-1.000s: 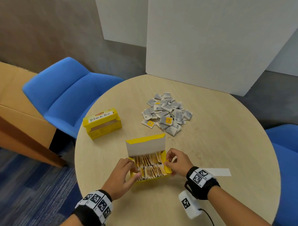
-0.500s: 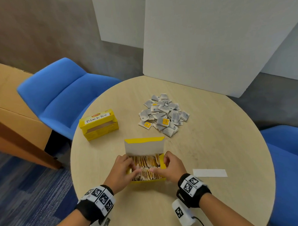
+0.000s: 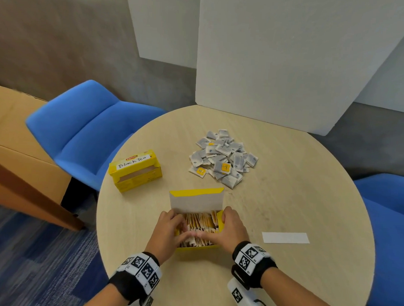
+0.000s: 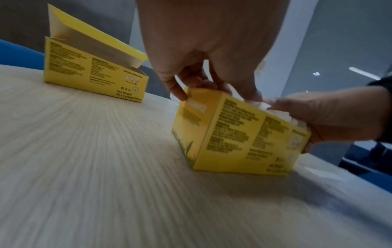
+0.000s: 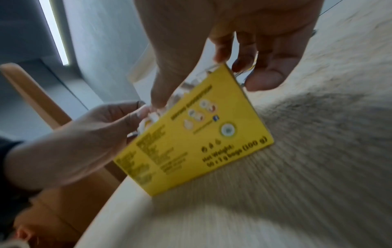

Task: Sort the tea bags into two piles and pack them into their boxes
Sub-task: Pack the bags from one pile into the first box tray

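Both hands, left hand (image 3: 168, 229) and right hand (image 3: 230, 227), clasp my open box (image 3: 220, 222); press tea bags (image 3: 201, 221) level before closing lid (image 3: 196, 199).

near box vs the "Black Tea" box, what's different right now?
1. The near box is packed with tea bags; the Black Tea box shows no bags inside.
2. Both hands, left hand and right hand, are on the near box; the Black Tea box sits untouched.
3. The Black Tea box carries a handwritten label; none shows on the near box.

Both are yellow, open cartons on the table.
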### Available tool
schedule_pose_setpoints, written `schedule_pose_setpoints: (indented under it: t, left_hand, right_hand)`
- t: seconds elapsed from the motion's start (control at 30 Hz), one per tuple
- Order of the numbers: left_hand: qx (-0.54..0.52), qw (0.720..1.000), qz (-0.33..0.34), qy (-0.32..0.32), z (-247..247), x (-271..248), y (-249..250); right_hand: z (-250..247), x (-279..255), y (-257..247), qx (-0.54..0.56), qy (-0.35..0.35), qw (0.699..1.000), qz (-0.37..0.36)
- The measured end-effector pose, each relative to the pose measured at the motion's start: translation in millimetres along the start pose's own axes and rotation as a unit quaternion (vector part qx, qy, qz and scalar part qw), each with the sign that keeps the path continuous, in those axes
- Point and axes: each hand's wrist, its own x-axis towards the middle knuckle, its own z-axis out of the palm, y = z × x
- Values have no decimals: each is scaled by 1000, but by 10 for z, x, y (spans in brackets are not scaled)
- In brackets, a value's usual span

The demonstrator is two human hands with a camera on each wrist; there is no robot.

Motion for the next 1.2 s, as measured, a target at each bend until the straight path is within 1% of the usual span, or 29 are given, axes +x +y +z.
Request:
schedule_pose_setpoints:
  t: [0.03,0.1,0.13,0.17,0.23,0.27,0.3,0.33,0.43,0.57,0.67,0.8,0.87,0.93,1.03,1.13,1.2]
  left_hand:
    - [-25,1000,-7,14,-31,-10,15]
    - [-100,992,-49,62,-107,-36,64]
    - [-147,983,-79,82,-145,-38,81]
    - [-196,970,-105,93,-181,-32,93]
    - [-284,943,-144,97,-249,16,111]
    - [-318,931,-155,91,-281,45,127]
    - [-342,922,-163,81,-316,72,140]
    - [-349,920,-162,68,-341,94,150]
    - [-315,937,-151,22,-364,102,147]
    - [-254,960,-122,3,-322,34,125]
    - [-251,962,-109,-4,-289,-59,122]
    - [-230,969,-82,-30,-249,-156,-43]
    - [-180,982,-57,-33,-224,-156,-122]
    - [-110,994,-13,-22,-225,-143,-138]
    - [-14,998,54,-22,-189,-144,-208]
    - [47,996,53,-47,-174,-173,-250]
    - [59,995,57,-64,-157,-214,-275]
  right_hand:
    - [-19,21,32,30,12,999,-6]
    - [-89,97,90,125,50,991,-4]
    - [-149,133,96,189,59,980,6]
    - [-213,163,92,261,50,964,15]
    - [-336,192,64,382,-9,924,14]
    - [-380,194,48,418,-44,907,9]
    - [-406,193,30,439,-72,896,7]
    - [-418,179,11,444,-90,892,12]
    - [-368,146,34,420,-94,903,20]
    - [-284,99,185,397,-76,915,-23]
    - [-261,76,323,345,-65,934,-67]
    - [-234,22,421,265,-78,957,-89]
    - [-203,8,454,232,-69,964,-113]
    - [-172,1,462,203,-50,968,-141]
    - [-138,-19,460,159,-34,970,-181]
    - [-149,-43,477,122,-34,971,-201]
    - [-160,-56,494,89,-40,973,-208]
